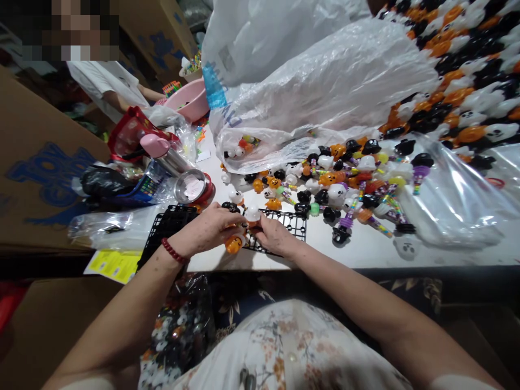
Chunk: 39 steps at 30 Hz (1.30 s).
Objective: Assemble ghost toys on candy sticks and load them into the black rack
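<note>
In the head view, both my hands are close together at the table's front edge, over a black plastic grid rack (290, 221). My right hand (276, 235) pinches a small toy with a white ghost-like head (252, 213). My left hand (211, 227), with a red bead bracelet at the wrist, has its fingers curled around toys beside it. An orange pumpkin-headed toy (234, 244) shows just under those fingers, and a black-headed toy (231, 207) shows behind them. The lower parts of these toys are hidden by my fingers.
Loose candy-filled toys (337, 192) cover the table beyond my right hand. Large plastic bags (325, 76) lie behind them. Stacked black racks (164, 230), a pink-lidded flask (162, 151) and a round tin (190, 187) stand left. Another person (108, 86) is by a pink basin (189, 103).
</note>
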Available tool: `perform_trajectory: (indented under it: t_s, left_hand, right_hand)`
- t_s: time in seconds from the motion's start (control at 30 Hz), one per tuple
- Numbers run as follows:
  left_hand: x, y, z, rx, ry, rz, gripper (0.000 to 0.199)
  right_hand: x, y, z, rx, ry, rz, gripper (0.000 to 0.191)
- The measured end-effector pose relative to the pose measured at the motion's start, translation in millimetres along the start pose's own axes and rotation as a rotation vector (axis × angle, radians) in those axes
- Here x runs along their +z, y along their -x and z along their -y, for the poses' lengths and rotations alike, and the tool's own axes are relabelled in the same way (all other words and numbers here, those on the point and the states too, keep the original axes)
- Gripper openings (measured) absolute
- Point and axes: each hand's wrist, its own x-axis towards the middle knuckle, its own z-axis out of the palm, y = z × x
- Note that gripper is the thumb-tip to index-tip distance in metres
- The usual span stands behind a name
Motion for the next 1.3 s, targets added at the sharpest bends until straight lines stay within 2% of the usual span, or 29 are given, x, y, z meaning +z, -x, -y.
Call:
perform_trajectory:
  t_s: [0.1, 0.27, 0.47, 0.6, 0.77, 0.87, 1.0, 1.1, 1.3]
  left_hand:
    - [-0.8, 0, -2, -0.053, -0.019, 0.052, 0.028]
    - [-2.7, -1, -5, -0.103, -0.001, 0.121, 0.025]
    - [-1.6, 8, -6, -0.075, -0.008, -0.045, 0.02]
    - [-1.4, 11, -8, -0.029, 0.047, -0.063, 0.021]
    - [0.1, 14, -12, -0.093, 0.033, -0.089, 0.014]
    - [0.5, 14, -15, -0.149, 0.03, -0.141, 0.021]
    - [3.7, 11, -14, -0.032, 0.052, -0.216, 0.035]
    - [9.5, 8, -9, 0.063, 0.032, -0.199, 0.028]
    - [17.9, 7, 3, 0.12, 0.02, -0.191, 0.025]
  right_hand:
    - [0, 0, 0, -0.004, 0.03, 0.01, 0.024]
    - [5, -1, -4, -0.037, 0.127, 0.037, 0.028]
    - [8, 0, -2, -0.098, 0.168, 0.074, 0.027]
    - [5, 1, 1, -0.127, 0.166, 0.08, 0.022]
    - [5, 0, 2, -0.156, 0.19, 0.088, 0.018]
    - [5, -1, 2, -0.167, 0.225, 0.101, 0.017]
    - [7, -1, 2, -0.175, 0.26, 0.093, 0.018]
    - [10, 0, -2, -0.218, 0.255, 0.072, 0.017]
    - [20, -3, -15, -0.337, 0.242, 0.021, 0.013]
